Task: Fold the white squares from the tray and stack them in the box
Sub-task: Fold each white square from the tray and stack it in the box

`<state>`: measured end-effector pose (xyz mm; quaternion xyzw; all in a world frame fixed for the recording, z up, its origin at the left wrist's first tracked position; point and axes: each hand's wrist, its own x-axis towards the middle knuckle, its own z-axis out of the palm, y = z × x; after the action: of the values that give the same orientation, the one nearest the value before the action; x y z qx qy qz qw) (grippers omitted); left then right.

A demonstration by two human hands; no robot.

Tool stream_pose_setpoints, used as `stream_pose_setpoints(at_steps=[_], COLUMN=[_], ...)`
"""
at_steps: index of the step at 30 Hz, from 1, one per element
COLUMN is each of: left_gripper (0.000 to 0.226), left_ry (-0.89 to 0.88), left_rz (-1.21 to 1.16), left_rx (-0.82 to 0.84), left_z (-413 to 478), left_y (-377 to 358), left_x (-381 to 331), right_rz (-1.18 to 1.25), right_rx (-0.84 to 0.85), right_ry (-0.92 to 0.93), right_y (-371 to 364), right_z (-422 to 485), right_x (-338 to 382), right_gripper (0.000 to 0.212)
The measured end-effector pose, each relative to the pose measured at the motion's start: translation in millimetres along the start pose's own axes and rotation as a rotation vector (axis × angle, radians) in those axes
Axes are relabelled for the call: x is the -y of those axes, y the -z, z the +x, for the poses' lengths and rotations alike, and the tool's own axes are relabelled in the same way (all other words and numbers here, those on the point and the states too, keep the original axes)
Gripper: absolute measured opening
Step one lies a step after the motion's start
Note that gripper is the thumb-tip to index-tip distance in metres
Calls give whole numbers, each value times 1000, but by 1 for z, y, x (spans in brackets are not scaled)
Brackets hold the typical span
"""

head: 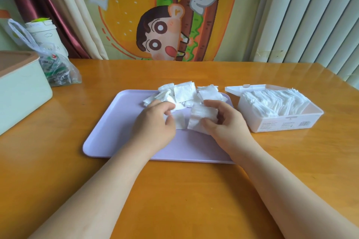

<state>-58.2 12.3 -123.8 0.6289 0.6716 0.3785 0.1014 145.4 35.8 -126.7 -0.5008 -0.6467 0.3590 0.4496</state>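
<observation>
One white square (203,120), thin, ribbed, bent

The desk (174,190) is varnished wood, glossy enough to throw back the light. On it the tray (108,137) is smooth matt plastic. The white squares (184,93) at the tray's far edge look soft and fibrous. Right of the tray, the box (281,122) is translucent plastic.

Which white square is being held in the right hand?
The wrinkled square pinched by the right hand, over the middle of the tray. The rest lie on the tray or stacked in the box.
</observation>
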Motion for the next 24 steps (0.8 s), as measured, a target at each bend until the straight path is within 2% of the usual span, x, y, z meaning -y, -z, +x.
stream_pose_setpoints(at_steps=[2,4,6,9,10,14,17,20,22,24], left_gripper=[27,25,11,8,10,48,32,13,13,21], left_ry=[32,64,41,41,51,94,126,121,129,140], left_rz=[103,89,83,48,25,74,92,51,-39,-160], left_rx=[27,92,103,139,170,364,444,446,431,427], left_z=[5,5,4,3,4,4,2,-1,-4,-8], left_y=[5,4,3,4,5,10,16,20,20,19], left_x=[11,16,15,13,12,8,1,-3,-3,-3], right_rz=[58,82,91,101,108,136,141,146,142,125], right_rx=[-71,-96,-92,-80,-79,-71,-59,-57,-55,-41], right_ry=[-42,-77,-92,-107,-112,-121,-120,-117,-111,-98], right_y=[2,2,2,1,2,2,2,2,2,2], right_z=[2,3,3,2,2,3,3,3,3,3], right_x=[-2,-2,-2,-1,-1,-1,-2,-2,-2,-3], right_gripper=[42,40,40,39,39,39,39,39,39,39])
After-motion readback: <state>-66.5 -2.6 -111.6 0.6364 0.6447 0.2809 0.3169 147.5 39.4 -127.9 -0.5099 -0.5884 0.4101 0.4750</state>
